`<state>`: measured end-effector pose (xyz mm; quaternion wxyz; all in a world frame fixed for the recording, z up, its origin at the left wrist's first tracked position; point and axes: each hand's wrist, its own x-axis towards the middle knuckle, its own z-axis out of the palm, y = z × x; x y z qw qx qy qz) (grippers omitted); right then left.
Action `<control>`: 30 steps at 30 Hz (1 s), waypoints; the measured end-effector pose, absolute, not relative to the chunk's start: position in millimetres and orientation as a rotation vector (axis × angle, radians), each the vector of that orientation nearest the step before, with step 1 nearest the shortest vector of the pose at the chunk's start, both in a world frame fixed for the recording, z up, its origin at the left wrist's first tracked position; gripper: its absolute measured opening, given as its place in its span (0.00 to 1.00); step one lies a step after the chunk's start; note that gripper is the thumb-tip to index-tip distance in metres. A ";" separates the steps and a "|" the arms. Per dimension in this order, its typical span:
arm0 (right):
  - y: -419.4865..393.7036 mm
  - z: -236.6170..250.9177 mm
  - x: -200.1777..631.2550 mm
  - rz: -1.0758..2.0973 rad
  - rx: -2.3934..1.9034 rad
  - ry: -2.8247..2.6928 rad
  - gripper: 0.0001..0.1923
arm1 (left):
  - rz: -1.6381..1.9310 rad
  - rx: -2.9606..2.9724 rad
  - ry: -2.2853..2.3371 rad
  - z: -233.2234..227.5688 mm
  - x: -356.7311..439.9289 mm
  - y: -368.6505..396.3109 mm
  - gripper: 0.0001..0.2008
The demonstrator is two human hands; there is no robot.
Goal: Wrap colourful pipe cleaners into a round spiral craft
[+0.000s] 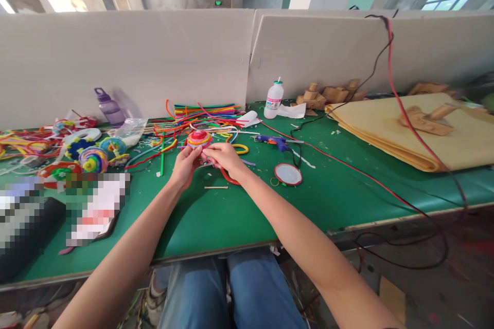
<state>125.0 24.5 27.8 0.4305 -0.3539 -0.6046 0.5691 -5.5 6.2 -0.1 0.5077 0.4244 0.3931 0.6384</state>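
Item in hand: one domed, coiled pipe-cleaner ornament, banded in red, pink and yellow, held just above the green tabletop, near the loose pipe cleaners and in front of the seated person. Left hand: fingers closed on the ornament's near left edge. Right hand: thumb and fingers pinched together at its near right edge, the two hands almost meeting. Beyond the hands: a bundle of multicoloured pipe cleaners, with loose strands spread before it. Beside the right hand: a bent yellow pipe cleaner. On the near side of the hands: one short pale stick, lying flat. To the right: one blue glue gun with an orange part, on its side; nearer, one round white disc with a red rim. Behind these: one white bottle, green-capped, upright, a crumpled white paper next to it. To the left: several coiled ornaments, among them one pink and lilac with a yellow centre; behind them, one purple water bottle, leaning in view. Far right: folded tan sheets, a brown cardboard model resting on top
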 end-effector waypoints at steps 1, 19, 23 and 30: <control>24.4 27.3 124.5 1.449 -0.867 -1.462 0.09 | 1.527 1.044 0.942 0.1 -4.8 6.1 0.13; 26.7 21.9 122.3 1.550 -0.733 -1.351 0.09 | 1.469 0.994 0.884 -0.4 -4.3 5.4 0.10; 24.6 21.8 117.9 1.553 -0.738 -1.277 0.08 | 1.478 0.969 0.856 -0.3 -5.6 5.5 0.10; 25.9 18.7 114.9 1.423 -0.773 -1.337 0.10 | 1.488 0.999 0.854 -2.0 -5.0 5.6 0.14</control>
